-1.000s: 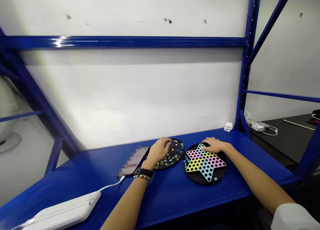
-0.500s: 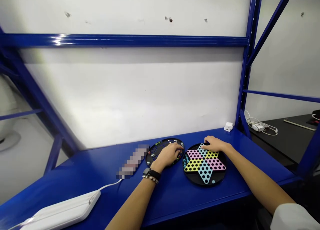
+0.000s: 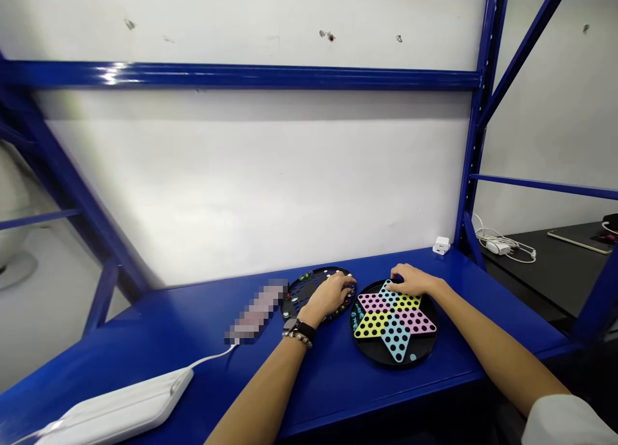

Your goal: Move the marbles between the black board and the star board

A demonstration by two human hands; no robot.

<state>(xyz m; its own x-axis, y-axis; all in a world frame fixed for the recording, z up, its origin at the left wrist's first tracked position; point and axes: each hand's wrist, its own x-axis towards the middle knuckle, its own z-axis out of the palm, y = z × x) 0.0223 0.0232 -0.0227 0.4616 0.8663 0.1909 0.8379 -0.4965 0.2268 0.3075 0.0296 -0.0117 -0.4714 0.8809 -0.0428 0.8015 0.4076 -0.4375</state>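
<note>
My left hand [image 3: 330,297], with a dark watch and bead bracelet at the wrist, reaches over a round black tray [image 3: 305,289] pitted with holes. Its fingers bend down among the small marbles at the tray's right rim; what they pinch, if anything, is hidden. Beside it lies a round black Chinese checkers board [image 3: 386,357] with a pink, yellow and blue star [image 3: 394,321]. My right hand [image 3: 409,280] grips the board's far edge, thumb at the blue far tip and fingers curled over the rim. Blue marbles [image 3: 356,317] lie in the board's left recess.
Both boards rest on a blue shelf [image 3: 203,316] against a white wall. A pixelated flat object [image 3: 255,313] is left of the tray, with a cable to a white power strip [image 3: 120,406]. A white charger [image 3: 441,245] stands at the back right, near a blue post [image 3: 476,123].
My left hand has moved slightly right along the tray's rim. The Chinese checkers board has shifted a little left and nearer, with my right hand still at its far edge.
</note>
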